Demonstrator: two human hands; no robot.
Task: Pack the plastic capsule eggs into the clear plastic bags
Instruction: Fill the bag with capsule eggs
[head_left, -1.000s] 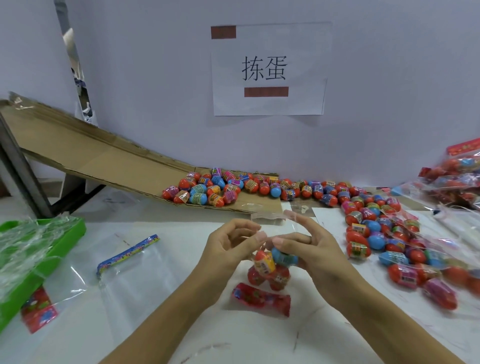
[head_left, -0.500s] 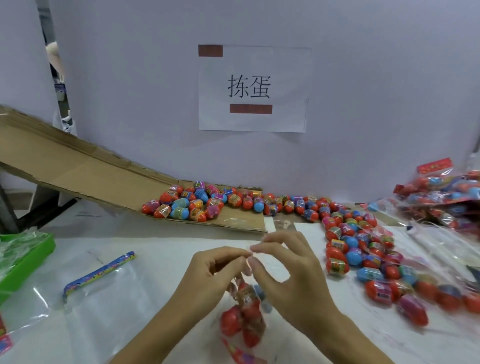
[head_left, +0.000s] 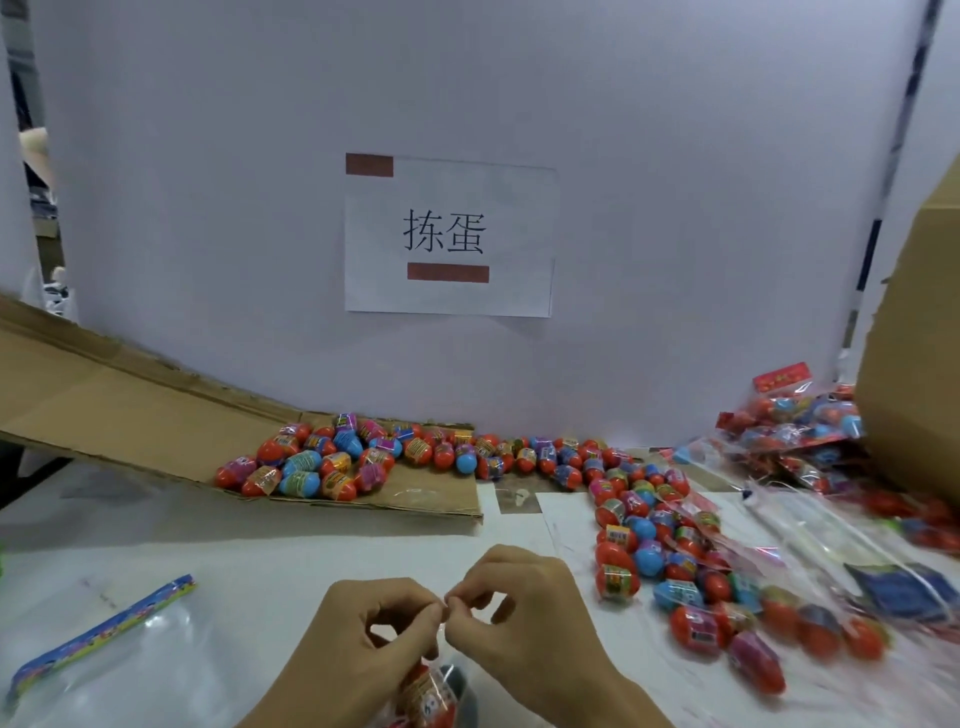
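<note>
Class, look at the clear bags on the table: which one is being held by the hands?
The bag of eggs at bottom centre: both hands pinch its top. The empty bag at left lies untouched.

Left hand (head_left: 363, 639) and right hand (head_left: 524, 618) together, both pinching top of egg-filled bag (head_left: 431, 696) above white table (head_left: 311, 551).

Two bare hands and forearms enter from the 6 o'clock edge. The left hand (head_left: 363, 631), toward 7 o'clock, and the right hand (head_left: 524, 618), toward 5 o'clock, carry no gloves, rings or watch. No sleeve reaches either visible wrist or forearm. Fingernails are short and unpainted.
</note>
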